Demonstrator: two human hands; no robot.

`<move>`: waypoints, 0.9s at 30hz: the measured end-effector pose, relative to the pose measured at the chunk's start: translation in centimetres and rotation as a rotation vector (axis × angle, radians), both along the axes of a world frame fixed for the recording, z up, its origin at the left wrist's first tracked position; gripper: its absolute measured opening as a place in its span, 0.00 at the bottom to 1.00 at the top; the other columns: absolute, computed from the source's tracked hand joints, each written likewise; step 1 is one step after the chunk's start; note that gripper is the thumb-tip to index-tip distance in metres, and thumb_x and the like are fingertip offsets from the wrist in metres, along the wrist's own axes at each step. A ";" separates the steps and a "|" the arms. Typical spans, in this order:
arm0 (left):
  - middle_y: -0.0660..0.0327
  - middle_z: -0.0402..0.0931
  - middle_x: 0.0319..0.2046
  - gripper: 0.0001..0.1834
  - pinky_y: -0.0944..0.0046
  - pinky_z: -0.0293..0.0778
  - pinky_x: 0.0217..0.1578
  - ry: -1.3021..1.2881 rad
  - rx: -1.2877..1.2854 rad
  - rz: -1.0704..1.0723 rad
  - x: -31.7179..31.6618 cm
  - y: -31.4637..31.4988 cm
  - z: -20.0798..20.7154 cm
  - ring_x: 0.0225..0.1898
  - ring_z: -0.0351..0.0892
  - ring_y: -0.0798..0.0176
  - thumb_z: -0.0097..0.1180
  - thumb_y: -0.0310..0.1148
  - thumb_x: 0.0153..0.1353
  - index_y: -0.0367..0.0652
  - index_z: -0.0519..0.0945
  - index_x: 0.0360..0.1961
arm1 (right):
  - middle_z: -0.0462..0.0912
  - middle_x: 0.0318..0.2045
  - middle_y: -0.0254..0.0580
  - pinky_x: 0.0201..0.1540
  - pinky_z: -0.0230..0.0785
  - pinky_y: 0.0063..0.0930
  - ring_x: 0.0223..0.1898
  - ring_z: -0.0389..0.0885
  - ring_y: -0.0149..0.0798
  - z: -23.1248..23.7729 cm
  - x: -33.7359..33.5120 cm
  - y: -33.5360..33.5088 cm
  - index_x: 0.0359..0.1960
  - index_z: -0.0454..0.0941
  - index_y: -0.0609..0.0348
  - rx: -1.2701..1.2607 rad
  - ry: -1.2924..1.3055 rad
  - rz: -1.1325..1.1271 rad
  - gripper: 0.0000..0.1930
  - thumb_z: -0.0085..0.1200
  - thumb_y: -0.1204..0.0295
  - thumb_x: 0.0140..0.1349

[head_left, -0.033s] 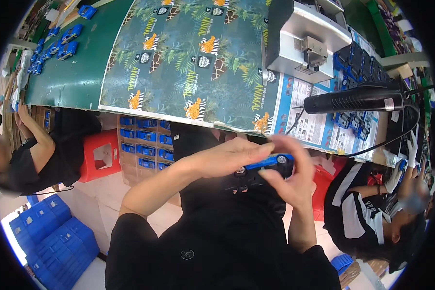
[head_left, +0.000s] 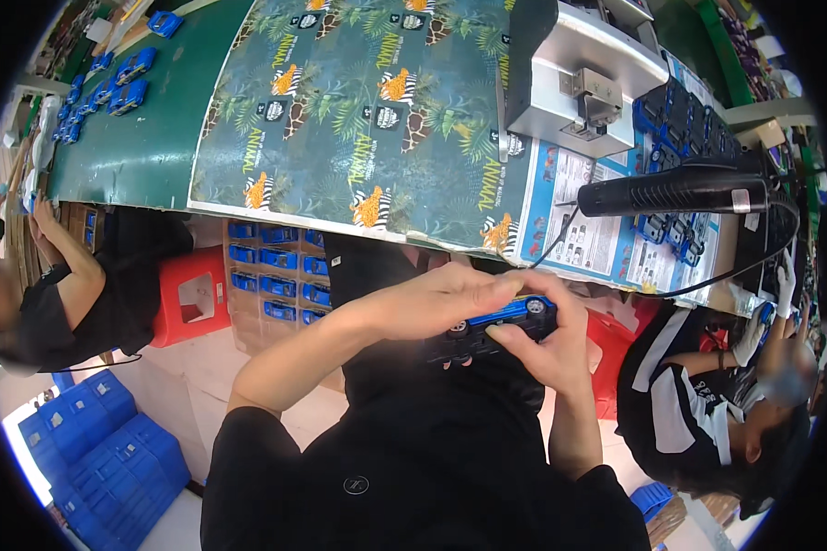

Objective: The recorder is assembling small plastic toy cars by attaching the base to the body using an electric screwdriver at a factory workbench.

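Note:
In front of my body, just off the table's near edge, a blue toy car (head_left: pixel 501 315) is held with its wheels and black underside turned toward me. My left hand (head_left: pixel 450 301) lies along its upper left side, fingers curled over and behind it; a few fingertips show below the car. My right hand (head_left: pixel 560 335) grips the right end, thumb pressed against the side and the index finger arched over the top. The two hands meet above the car, and their far fingers are hidden.
Printed animal sheets cover the green table (head_left: pixel 138 179). A metal fixture (head_left: pixel 583 83) and a black corded tool (head_left: pixel 675 188) stand at right, near more toy cars (head_left: pixel 138 64). A cardboard tray (head_left: pixel 248 298) of cars is below. Co-workers sit on both sides; red stools (head_left: pixel 188 298) stand nearby.
My right hand's index finger, blurred before, has come lower and closer to the car's top. The car stays at nearly the same place and tilt.

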State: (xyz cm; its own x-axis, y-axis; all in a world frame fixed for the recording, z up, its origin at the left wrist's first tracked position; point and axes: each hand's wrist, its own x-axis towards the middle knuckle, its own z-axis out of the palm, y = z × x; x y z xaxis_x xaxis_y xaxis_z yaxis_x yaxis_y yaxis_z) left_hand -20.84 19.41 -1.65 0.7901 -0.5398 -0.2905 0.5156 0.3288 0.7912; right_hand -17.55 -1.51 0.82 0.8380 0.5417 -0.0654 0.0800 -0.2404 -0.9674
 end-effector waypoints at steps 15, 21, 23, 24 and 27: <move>0.59 0.78 0.46 0.19 0.71 0.76 0.42 -0.078 0.331 0.607 -5.9 -1.7 -4.2 0.43 0.77 0.71 0.63 0.28 0.61 0.35 0.76 0.53 | 0.83 0.41 0.42 0.42 0.75 0.19 0.39 0.82 0.27 -6.4 -4.4 -0.4 0.51 0.75 0.69 0.240 0.682 -0.117 0.19 0.64 0.81 0.58; 0.59 0.80 0.43 0.16 0.70 0.74 0.44 -0.108 0.499 0.618 -6.2 -3.2 -4.8 0.41 0.78 0.72 0.64 0.30 0.60 0.35 0.79 0.48 | 0.83 0.34 0.34 0.37 0.72 0.16 0.34 0.79 0.20 -8.1 -4.9 -0.7 0.51 0.76 0.67 0.181 0.700 0.036 0.20 0.66 0.76 0.57; 0.59 0.81 0.42 0.16 0.70 0.74 0.44 -0.181 0.590 0.617 -6.0 -3.6 -5.1 0.41 0.78 0.72 0.64 0.31 0.61 0.35 0.79 0.47 | 0.83 0.34 0.33 0.37 0.71 0.16 0.34 0.78 0.20 -8.6 -5.3 -0.5 0.51 0.76 0.67 0.197 0.706 0.028 0.21 0.67 0.75 0.57; 0.58 0.82 0.41 0.15 0.69 0.75 0.44 -0.101 0.519 0.621 -5.8 -3.9 -4.9 0.41 0.79 0.71 0.63 0.31 0.61 0.35 0.79 0.46 | 0.83 0.34 0.33 0.37 0.71 0.16 0.34 0.78 0.20 -8.8 -5.5 -0.2 0.51 0.77 0.67 0.197 0.675 0.021 0.21 0.67 0.74 0.57; 0.60 0.81 0.37 0.13 0.70 0.74 0.41 0.001 0.430 0.659 -5.9 -4.9 -5.4 0.38 0.78 0.72 0.64 0.32 0.61 0.36 0.80 0.43 | 0.83 0.34 0.33 0.37 0.71 0.16 0.34 0.77 0.20 -9.5 -6.2 -0.2 0.49 0.77 0.68 0.203 0.637 0.014 0.20 0.68 0.73 0.57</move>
